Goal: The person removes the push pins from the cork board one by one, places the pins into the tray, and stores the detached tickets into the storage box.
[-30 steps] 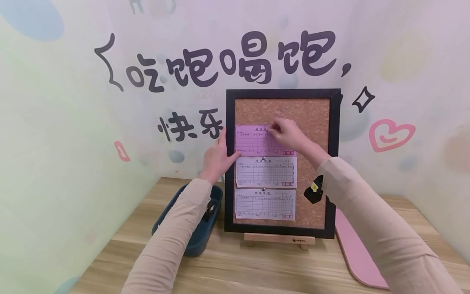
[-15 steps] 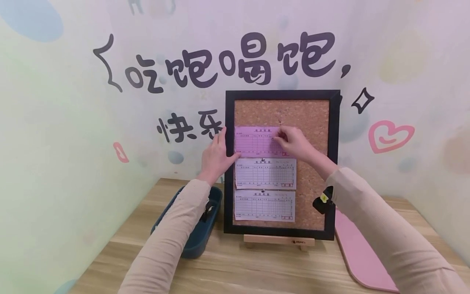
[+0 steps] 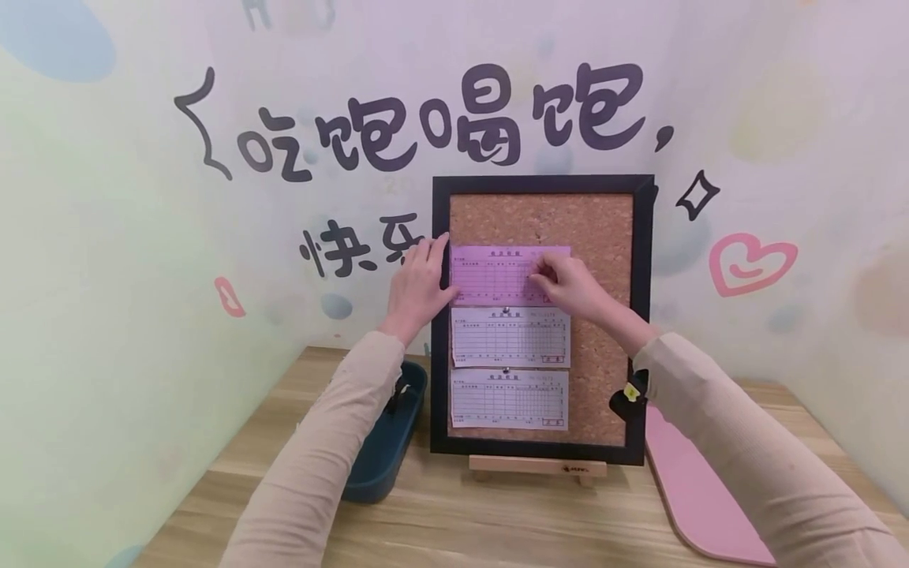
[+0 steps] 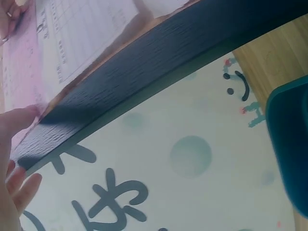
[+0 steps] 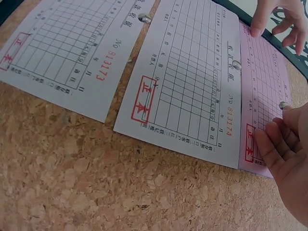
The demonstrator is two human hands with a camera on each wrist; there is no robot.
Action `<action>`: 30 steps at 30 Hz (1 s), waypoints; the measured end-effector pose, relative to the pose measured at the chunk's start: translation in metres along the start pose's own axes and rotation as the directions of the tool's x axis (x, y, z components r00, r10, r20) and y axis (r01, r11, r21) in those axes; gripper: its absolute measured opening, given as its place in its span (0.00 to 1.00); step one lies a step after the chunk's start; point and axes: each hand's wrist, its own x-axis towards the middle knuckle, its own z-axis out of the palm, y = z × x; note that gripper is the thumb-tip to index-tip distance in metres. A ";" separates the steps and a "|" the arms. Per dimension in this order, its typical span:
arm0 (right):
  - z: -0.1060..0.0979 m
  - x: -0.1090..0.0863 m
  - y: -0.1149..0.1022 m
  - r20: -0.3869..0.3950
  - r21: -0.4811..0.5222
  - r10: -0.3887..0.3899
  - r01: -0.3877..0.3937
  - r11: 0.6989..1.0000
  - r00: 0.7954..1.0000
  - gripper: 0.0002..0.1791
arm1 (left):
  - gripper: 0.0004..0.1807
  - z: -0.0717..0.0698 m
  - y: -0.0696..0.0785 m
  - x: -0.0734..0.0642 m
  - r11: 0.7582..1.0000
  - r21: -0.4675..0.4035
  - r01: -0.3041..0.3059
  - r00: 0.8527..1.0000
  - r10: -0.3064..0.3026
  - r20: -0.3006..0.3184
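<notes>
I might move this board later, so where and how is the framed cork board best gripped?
Probably by both side rails of the black frame, one hand from each side: they make straight borders beyond the pink slip and white slips, while the bottom rail sits at a wooden ledge, likely leaving less finger room.

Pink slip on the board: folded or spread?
Spread: the pink slip lies flat against the corkboard, its printed grid showing; the part behind the right hand is hidden.
</notes>
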 end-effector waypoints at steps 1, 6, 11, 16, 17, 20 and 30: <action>0.000 0.000 0.000 0.001 0.002 0.000 0.000 1.000 1.000 0.03 | 0.42 -0.001 0.000 0.002 1.000 0.009 -0.015 1.000 0.015 0.011; 0.001 -0.001 -0.001 0.002 -0.004 -0.002 0.002 1.000 1.000 0.04 | 0.40 -0.006 0.004 0.010 0.998 0.022 -0.058 0.996 0.057 0.068; 0.000 -0.002 -0.002 0.003 -0.009 -0.005 0.005 1.000 1.000 0.04 | 0.37 -0.006 0.006 0.016 0.995 0.007 -0.101 0.991 0.100 0.088; 0.000 -0.002 -0.002 0.012 -0.010 -0.002 0.002 1.000 1.000 0.04 | 0.34 -0.008 0.007 0.020 0.994 0.025 -0.107 0.987 0.104 0.121; 0.000 -0.002 -0.002 0.012 -0.011 -0.002 0.002 1.000 1.000 0.04 | 0.34 -0.009 0.008 0.021 0.994 0.027 -0.105 0.986 0.101 0.129; 0.001 -0.002 -0.003 0.010 -0.015 -0.002 0.002 1.000 1.000 0.04 | 0.32 -0.011 0.009 0.022 0.995 0.028 -0.094 0.985 0.089 0.148; 0.002 -0.002 -0.004 0.011 -0.018 0.004 -0.003 1.000 1.000 0.04 | 0.23 -0.013 0.010 0.025 0.999 0.019 -0.038 0.985 0.034 0.167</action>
